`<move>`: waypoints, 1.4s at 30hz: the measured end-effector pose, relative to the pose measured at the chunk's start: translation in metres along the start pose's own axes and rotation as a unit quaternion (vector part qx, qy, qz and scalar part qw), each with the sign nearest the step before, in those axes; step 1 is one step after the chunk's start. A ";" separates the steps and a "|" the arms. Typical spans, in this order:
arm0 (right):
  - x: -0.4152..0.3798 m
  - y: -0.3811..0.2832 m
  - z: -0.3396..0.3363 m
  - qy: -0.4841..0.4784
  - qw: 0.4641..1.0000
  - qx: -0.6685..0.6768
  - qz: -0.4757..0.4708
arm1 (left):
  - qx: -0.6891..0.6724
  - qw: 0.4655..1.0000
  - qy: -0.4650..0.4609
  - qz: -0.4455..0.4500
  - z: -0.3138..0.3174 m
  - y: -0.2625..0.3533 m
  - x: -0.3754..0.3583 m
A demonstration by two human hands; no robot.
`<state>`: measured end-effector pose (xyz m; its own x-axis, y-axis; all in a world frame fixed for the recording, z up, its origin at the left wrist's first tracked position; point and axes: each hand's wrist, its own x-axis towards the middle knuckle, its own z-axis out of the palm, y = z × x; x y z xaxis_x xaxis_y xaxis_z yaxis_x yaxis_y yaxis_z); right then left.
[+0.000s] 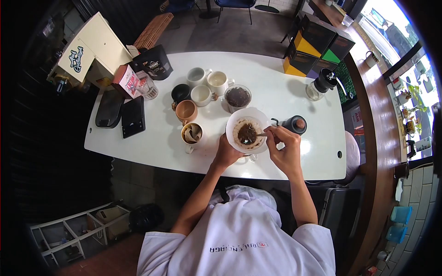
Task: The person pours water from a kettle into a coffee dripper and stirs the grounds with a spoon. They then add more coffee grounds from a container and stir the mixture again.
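Note:
My left hand [225, 152] is wrapped around the left side of a white coffee dripper [231, 122] near the table's front edge. Wet, dark coffee grounds [247, 133] lie in a paper filter inside it. Pinched in my right hand [286, 149] is a thin spoon [261, 135], its far end down in the grounds. Part of a clear glass vessel [253, 158] shows below the dripper. Behind the dripper stands a glass of dark coffee grounds [238, 96]. A small black kettle [294, 124] with a brown knob is just beyond my right hand.
Left of the dripper are several cups, including a brown cup [186, 110] and a mug holding crumpled filter paper [192, 133]. A hand grinder [322, 83] and stacked boxes [315, 41] stand at right. A black tablet-like object [133, 117] lies at left on the white table [152, 142].

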<state>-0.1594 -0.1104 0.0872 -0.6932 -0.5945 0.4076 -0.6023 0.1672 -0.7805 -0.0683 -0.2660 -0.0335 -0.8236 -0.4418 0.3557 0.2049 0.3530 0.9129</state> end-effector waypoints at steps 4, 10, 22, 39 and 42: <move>-0.001 0.001 0.000 0.014 1.000 0.015 0.018 | 0.000 1.000 0.002 -0.010 0.000 0.000 0.000; -0.002 0.002 0.001 0.008 1.000 0.016 0.014 | -0.004 1.000 0.003 -0.016 0.000 0.004 0.000; -0.003 0.000 0.003 0.040 0.999 0.012 0.014 | -0.008 1.000 -0.002 -0.012 0.000 0.004 0.001; -0.004 0.004 0.003 0.062 0.997 0.014 0.039 | -0.005 1.000 -0.002 -0.008 -0.001 0.009 0.003; -0.006 0.006 0.004 0.044 0.998 0.019 0.028 | -0.012 1.000 -0.009 -0.022 -0.002 0.010 0.001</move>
<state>-0.1566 -0.1089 0.0783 -0.7581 -0.5138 0.4017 -0.5479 0.1677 -0.8195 -0.0662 -0.2649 -0.0233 -0.8420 -0.4408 0.3111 0.1808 0.3127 0.9325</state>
